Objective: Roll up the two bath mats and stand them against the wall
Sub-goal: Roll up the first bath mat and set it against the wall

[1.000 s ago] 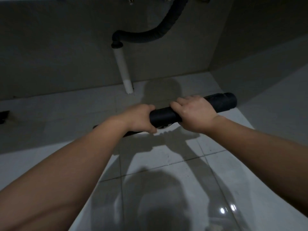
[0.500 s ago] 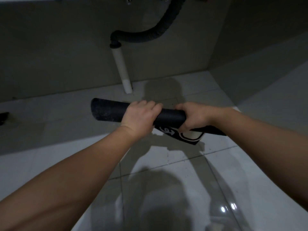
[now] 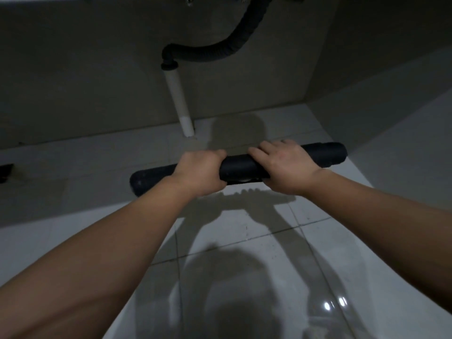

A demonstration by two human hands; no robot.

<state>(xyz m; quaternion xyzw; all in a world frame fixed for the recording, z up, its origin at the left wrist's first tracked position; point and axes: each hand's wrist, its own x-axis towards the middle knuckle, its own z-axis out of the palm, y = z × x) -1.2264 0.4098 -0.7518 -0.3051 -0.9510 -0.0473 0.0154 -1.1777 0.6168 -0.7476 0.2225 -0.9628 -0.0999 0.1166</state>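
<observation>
A black bath mat (image 3: 241,167) is rolled into a long tube and lies almost level above the white tiled floor, its right end a little higher than its left. My left hand (image 3: 199,173) is wrapped around it left of the middle. My right hand (image 3: 285,165) grips it right of the middle, fingers over the top. Both ends of the roll stick out past my hands. Only this one mat is in view.
A grey wall (image 3: 85,81) runs across the back, with a white drain pipe (image 3: 179,101) going down to the floor and a black corrugated hose (image 3: 220,50) above it. A second wall (image 3: 379,69) meets it at the right corner. A small dark object (image 3: 5,172) sits at the far left.
Half a second ago the roll was tilted left end up with a printed flap hanging loose below. Now it sits almost level, right end higher, the flap tucked in, both hands still on it.
</observation>
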